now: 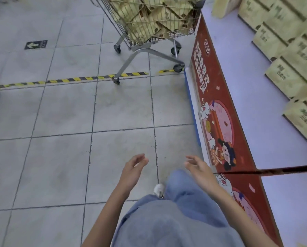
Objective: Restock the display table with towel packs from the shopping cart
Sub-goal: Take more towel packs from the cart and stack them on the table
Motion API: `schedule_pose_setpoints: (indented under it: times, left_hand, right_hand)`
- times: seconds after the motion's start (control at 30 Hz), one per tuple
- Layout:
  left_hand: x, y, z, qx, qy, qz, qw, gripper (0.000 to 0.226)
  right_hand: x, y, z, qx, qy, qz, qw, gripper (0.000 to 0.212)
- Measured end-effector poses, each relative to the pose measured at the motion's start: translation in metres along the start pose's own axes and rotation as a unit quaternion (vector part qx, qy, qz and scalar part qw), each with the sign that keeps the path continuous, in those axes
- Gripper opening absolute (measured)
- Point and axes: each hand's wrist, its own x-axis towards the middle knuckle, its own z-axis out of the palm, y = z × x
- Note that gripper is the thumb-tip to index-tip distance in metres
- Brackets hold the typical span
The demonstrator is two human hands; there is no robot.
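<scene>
The job looks partly done, with plenty left. Along the far side of the table point(247, 86) a row of tan towel packs point(292, 56) stands stacked, but the near strip of its pale top is bare from end to end, so there is room for a good many more. The shopping cart point(125, 64) stands ahead at the table's far corner, one wheel close to the blue base. Its basket is heaped with packs of the same kind point(149, 16), thrown in at all angles, so I judge that most of the stock is not yet moved across.

The person stands on the tiled floor point(60, 113) beside the table's red picture banner point(218, 107), well apart from the cart. Nothing is being carried. The left hand point(134, 168) and the right hand point(198, 168) are held out low in front of the jeans point(176, 220), palms turned toward each other. Each grip is spread and loose, the fingers slightly bent and holding nothing. A white shoe point(159, 188) shows between the legs, pointing toward the cart.

My guess is that this is the empty-handed part of the round: the next thing needed is to reach the cart, beyond the yellow-and-black tape point(69, 80), and take up another pack. How many packs the table is meant to hold, I cannot tell.
</scene>
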Motion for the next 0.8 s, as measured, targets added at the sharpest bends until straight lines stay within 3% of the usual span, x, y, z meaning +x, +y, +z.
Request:
schedule_pose_setpoints:
  times: [0.17,0.47,0.8]
  left_hand:
    - [0.07,0.064,0.004,-0.002,-0.017,0.022,1.0,0.032]
    - [0.176,0.174,0.01,-0.03,0.02,0.012,0.999,0.028]
    - [0.262,0.24,-0.011,-0.089,0.07,-0.034,0.993,0.02]
  right_hand:
    - [0.06,-0.029,-0.013,0.035,-0.005,0.035,0.999,0.02]
    - [0.211,-0.137,-0.06,0.009,-0.027,-0.011,1.0,0.024]
    - [0.35,-0.271,-0.08,-0.045,-0.062,-0.053,0.996,0.032]
